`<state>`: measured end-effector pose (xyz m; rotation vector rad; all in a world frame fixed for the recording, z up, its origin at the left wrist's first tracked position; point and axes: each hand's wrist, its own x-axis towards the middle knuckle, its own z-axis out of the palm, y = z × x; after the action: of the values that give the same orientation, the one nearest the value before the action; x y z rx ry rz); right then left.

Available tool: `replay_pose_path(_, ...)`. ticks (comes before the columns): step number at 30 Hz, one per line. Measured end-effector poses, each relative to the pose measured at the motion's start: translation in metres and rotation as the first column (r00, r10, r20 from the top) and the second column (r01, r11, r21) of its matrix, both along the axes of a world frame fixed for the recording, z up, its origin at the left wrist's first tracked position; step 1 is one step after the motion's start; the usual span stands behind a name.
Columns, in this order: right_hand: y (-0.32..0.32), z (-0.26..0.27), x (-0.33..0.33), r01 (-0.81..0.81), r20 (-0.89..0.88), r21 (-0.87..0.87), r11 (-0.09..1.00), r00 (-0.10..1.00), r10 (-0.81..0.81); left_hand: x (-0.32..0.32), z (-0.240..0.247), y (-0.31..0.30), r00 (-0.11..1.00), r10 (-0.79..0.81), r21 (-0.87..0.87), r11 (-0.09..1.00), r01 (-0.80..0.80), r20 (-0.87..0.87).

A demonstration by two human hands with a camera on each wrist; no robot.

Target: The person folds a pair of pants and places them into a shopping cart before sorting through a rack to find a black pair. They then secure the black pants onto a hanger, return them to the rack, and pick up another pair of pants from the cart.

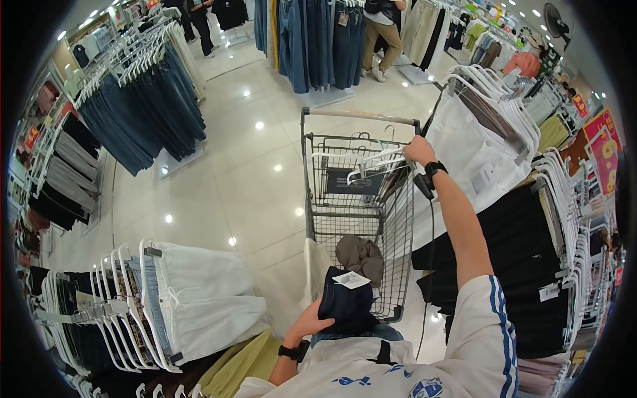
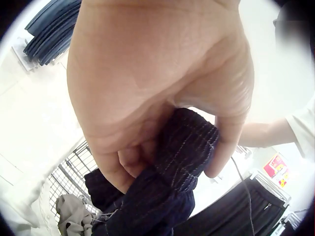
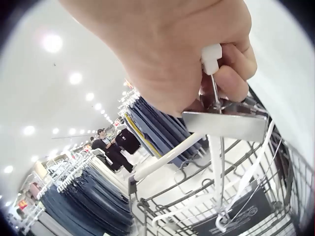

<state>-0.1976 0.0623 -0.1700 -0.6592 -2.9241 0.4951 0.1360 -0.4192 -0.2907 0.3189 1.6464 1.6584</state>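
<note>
"Your white shirt lies nearest the head camera; what stands beyond it?"

"Shopping cart, a rigid wire frame, best steered by its handle."

"Where's the dark garment?"

"At the cart end nearest you, gripped by your left hand, fingers and thumb curled round it. Expect it soft, fairly light, apt to sag; its stitched waistband looks your surest hold."

"And the grey-brown garment?"

"Crumpled in the cart, probably limp; gather a whole fold."

"Your right hand?"

"Curled round white hangers beside the handle; I can't tell whether it touches the bar too. They should be light, stiff, rather slick: hold near the hooks."

"Smallest, the white tag?"

"On the dark garment; likely tearable, so don't pull by it."
</note>
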Motion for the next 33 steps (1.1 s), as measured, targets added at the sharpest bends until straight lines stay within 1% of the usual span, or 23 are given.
replay_pose_path(2,0.013,0.005,0.009,-0.072,0.089,0.051,0.996,0.994,0.067,-0.001,-0.001,0.002,1.0,0.005,0.003,1.0,-0.004,-0.024)
replay_pose_path(4,0.016,0.009,0.033,-0.146,0.04,0.086,0.986,0.989,0.143,-0.005,0.0,0.003,1.0,0.02,0.028,0.999,-0.021,0.024)
replay_pose_path(6,0.019,0.014,0.068,-0.209,0.03,-0.015,0.978,0.977,0.209,-0.008,-0.004,0.006,1.0,0.003,0.021,1.0,-0.003,-0.017)
replay_pose_path(9,0.021,0.005,0.13,-0.31,-0.156,-0.054,0.949,0.942,0.298,-0.025,-0.006,0.013,0.993,-0.04,0.012,0.999,0.042,-0.113)
replay_pose_path(10,0.017,0.012,0.155,-0.299,-0.112,-0.17,0.939,0.952,0.284,-0.032,-0.004,0.017,0.985,-0.057,0.011,0.998,0.06,-0.163)
replay_pose_path(11,0.02,0.005,0.178,-0.314,-0.127,-0.178,0.933,0.947,0.295,-0.039,-0.001,0.022,0.982,-0.087,0.012,0.996,0.09,-0.17)
replay_pose_path(13,0.002,0.022,0.237,-0.227,-0.105,-0.387,0.894,0.974,0.202,-0.05,0.005,0.031,0.968,-0.03,-0.116,0.993,0.001,-0.251)
replay_pose_path(14,-0.003,0.024,0.265,-0.194,-0.086,-0.381,0.904,0.981,0.174,-0.056,0.006,0.037,0.963,-0.068,-0.115,0.993,0.038,-0.26)
replay_pose_path(15,-0.013,0.037,0.292,-0.177,-0.078,-0.398,0.9,0.984,0.16,-0.063,0.005,0.045,0.968,-0.002,-0.072,0.997,-0.017,-0.252)
replay_pose_path(16,-0.016,0.037,0.32,-0.151,-0.085,-0.47,0.87,0.988,0.125,-0.068,0.006,0.052,0.969,0.064,-0.03,0.997,-0.073,-0.238)
replay_pose_path(18,-0.031,0.051,0.371,0.015,-0.013,-0.665,0.746,0.999,-0.032,-0.079,0.035,0.069,0.958,-0.01,-0.087,0.996,-0.015,-0.288)
replay_pose_path(20,-0.033,0.039,0.42,0.012,-0.085,-0.716,0.698,0.991,-0.104,-0.082,0.05,0.091,0.985,0.098,0.054,0.994,-0.092,-0.139)
replay_pose_path(21,-0.04,0.045,0.443,0.069,-0.053,-0.741,0.668,0.985,-0.161,-0.085,0.051,0.101,0.978,0.1,0.086,0.993,-0.085,-0.183)
replay_pose_path(22,-0.042,0.037,0.465,0.014,-0.141,-0.737,0.676,0.975,-0.174,-0.082,0.067,0.113,0.966,0.127,0.028,0.992,-0.124,-0.225)
replay_pose_path(24,-0.051,0.029,0.503,0.068,-0.126,-0.782,0.62,0.956,-0.264,-0.083,0.077,0.139,0.983,0.119,-0.017,0.992,-0.123,-0.141)
replay_pose_path(25,-0.056,0.03,0.52,0.105,-0.096,-0.831,0.546,0.941,-0.326,-0.073,0.094,0.155,0.996,0.082,0.144,0.987,-0.076,-0.041)
replay_pose_path(26,-0.063,0.038,0.533,0.136,-0.062,-0.873,0.468,0.922,-0.382,-0.062,0.109,0.172,0.997,0.067,0.144,0.988,-0.06,-0.045)
replay_pose_path(27,-0.065,0.038,0.546,0.14,-0.048,-0.903,0.405,0.907,-0.419,-0.052,0.119,0.187,0.999,0.048,0.244,0.969,-0.045,-0.009)
replay_pose_path(28,-0.063,0.035,0.559,0.141,-0.052,-0.904,0.403,0.901,-0.431,-0.043,0.126,0.199,0.999,0.027,0.34,0.94,-0.034,0.027)
replay_pose_path(29,-0.06,0.031,0.571,0.117,-0.1,-0.89,0.44,0.892,-0.441,-0.037,0.126,0.21,0.995,-0.084,0.415,0.909,0.051,0.062)
replay_pose_path(30,-0.059,0.028,0.585,0.098,-0.145,-0.875,0.474,0.881,-0.45,-0.028,0.132,0.221,0.993,-0.096,0.41,0.91,0.062,0.063)
replay_pose_path(32,-0.059,0.038,0.607,0.123,-0.117,-0.898,0.423,0.86,-0.497,-0.007,0.151,0.249,0.916,-0.349,0.346,0.849,0.399,-0.2)
replay_pose_path(33,-0.06,0.044,0.616,0.083,-0.205,-0.845,0.528,0.862,-0.463,0.007,0.162,0.261,0.911,-0.362,0.342,0.846,0.41,-0.197)
